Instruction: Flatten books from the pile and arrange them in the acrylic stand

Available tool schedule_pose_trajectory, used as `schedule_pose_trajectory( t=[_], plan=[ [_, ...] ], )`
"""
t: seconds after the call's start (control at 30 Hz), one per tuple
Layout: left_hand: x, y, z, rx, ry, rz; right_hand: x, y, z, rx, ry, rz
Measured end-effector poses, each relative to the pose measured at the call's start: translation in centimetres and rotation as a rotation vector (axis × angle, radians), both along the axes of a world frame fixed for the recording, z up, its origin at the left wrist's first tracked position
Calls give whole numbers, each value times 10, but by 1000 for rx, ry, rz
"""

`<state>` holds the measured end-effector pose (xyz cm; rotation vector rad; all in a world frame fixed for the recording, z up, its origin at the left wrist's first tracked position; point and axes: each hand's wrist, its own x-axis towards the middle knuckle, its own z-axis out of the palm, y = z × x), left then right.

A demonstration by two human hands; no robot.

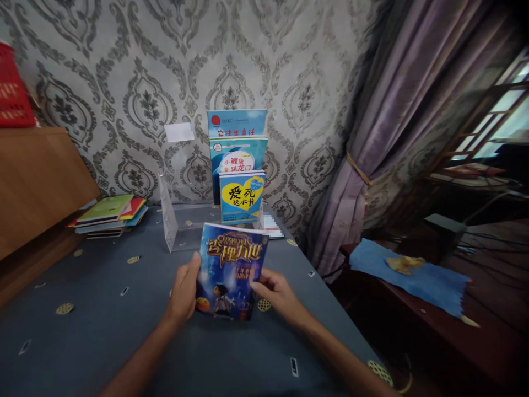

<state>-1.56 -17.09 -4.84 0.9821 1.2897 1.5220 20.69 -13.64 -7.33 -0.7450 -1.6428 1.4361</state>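
A dark blue book (pixel 229 275) with gold lettering and a cartoon figure on its cover is held upright, facing me, above the table. My left hand (pixel 184 289) is closed on its left edge, thumb along the side. Gripping the right edge is my right hand (pixel 278 292), its thumb on the cover and fingers behind. Just beyond stands a clear tiered rack (pixel 167 218) with a blank white card at its upper left. On its right side are a blue book with a yellow heart (pixel 242 197), a teal book (pixel 238 156) and a light blue book (pixel 237 122), stepped upward.
A stack of books (pixel 109 212) lies at the table's left, beside a wooden cabinet (pixel 45 160) with a red item (pixel 14 88) on top. Patterned wallpaper backs the table (pixel 103 314). Right of its edge are a tied purple curtain (pixel 367 143) and a blue cloth (pixel 372 262).
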Motion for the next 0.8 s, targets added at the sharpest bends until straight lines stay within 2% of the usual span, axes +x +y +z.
schedule_pose_trajectory(
  t=[0.1, 0.2, 0.33, 0.4, 0.5, 0.63, 0.8],
  plan=[
    [6, 17, -7, -49, -145, -71, 2, 13, -3, -56, -18, -102],
    [6, 28, -22, -139, -120, -147, 9, 28, -13, -142, -87, -156],
    [-6, 38, -43, -264, 140, -301, 16, 40, -29, -204, -214, -143],
    [-14, 41, -49, -258, 304, -368, 18, 42, -34, -207, -262, -146],
    [-26, 43, -50, -216, 508, -384, 18, 42, -38, -192, -320, -160],
    [-30, 42, -46, -82, 828, -349, 19, 39, -32, -92, -496, -203],
    [-24, 49, -46, 166, 1202, -190, 20, 35, -10, 227, -925, -356]
  ],
)
